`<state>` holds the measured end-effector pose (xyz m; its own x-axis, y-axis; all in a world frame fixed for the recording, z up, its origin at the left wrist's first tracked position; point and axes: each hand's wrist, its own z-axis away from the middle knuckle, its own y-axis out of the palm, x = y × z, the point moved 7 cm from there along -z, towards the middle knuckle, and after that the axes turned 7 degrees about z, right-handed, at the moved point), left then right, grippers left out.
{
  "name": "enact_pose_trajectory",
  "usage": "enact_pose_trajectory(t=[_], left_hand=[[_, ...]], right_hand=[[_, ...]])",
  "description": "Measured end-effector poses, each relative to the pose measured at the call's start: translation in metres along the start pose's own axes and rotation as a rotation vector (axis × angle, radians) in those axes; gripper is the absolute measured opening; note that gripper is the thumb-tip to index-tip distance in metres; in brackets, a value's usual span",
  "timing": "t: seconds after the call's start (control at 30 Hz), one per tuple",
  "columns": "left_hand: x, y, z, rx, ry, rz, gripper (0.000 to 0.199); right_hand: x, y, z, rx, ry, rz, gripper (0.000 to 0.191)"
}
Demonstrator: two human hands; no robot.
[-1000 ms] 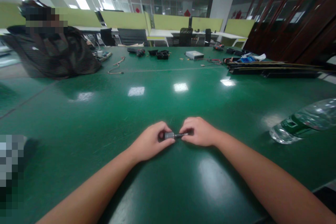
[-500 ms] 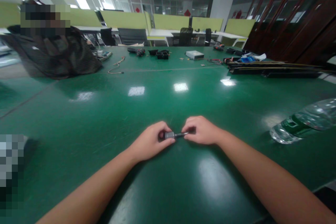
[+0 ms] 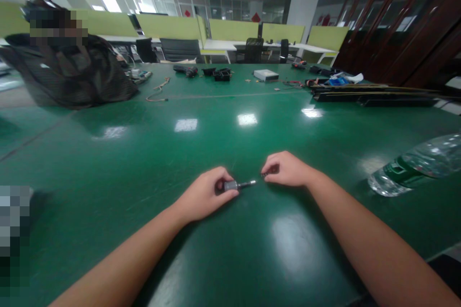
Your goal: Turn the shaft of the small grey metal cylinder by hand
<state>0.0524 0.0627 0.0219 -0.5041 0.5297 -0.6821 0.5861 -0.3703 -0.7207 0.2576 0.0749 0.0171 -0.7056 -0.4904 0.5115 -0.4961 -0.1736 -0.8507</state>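
My left hand (image 3: 207,193) is closed round a grey cylindrical part (image 3: 230,185), whose far end is hidden in the palm. A thin shaft (image 3: 247,183) with a bright metal tip sticks out of it, pointing right. Up and to the right of that tip, my right hand (image 3: 286,168) pinches a small dark ribbed piece (image 3: 265,174) that looks like a spring. A gap separates this piece from the shaft. Both hands are low over the green tabletop (image 3: 216,148).
A clear water bottle (image 3: 403,172) lies on its side at the right. At the back left stands a dark bag (image 3: 79,76). Black bars (image 3: 389,93), a white box (image 3: 265,75), black parts (image 3: 221,74) and a cord (image 3: 157,99) lie along the far side.
My right hand has moved up and to the right, away from the left hand. The dark ribbed piece has come off the shaft, whose bright tip now shows. The left hand stays put.
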Motion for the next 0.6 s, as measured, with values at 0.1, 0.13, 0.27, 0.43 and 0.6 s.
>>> enact_pose_trajectory(t=[0.1,0.13,0.27,0.43,0.6], left_hand=[[0.001,0.000,0.000,0.002,-0.009,-0.004,0.025],[0.001,0.001,-0.001,0.006,-0.010,-0.006,0.025],[0.002,0.002,-0.002,0.010,-0.008,-0.022,0.024],[-0.001,0.002,-0.002,0.000,0.014,-0.039,0.027],[-0.004,0.001,-0.002,0.005,0.011,-0.011,0.023]], right_hand=[[0.005,0.003,0.000,0.034,-0.032,-0.024,0.015],[0.009,0.006,-0.001,0.045,-0.050,-0.031,0.015],[0.031,0.020,-0.009,-0.016,-0.118,-0.049,0.017],[0.053,0.035,-0.018,-0.100,-0.203,0.046,0.015],[0.053,0.035,-0.016,-0.103,-0.212,0.084,0.015]])
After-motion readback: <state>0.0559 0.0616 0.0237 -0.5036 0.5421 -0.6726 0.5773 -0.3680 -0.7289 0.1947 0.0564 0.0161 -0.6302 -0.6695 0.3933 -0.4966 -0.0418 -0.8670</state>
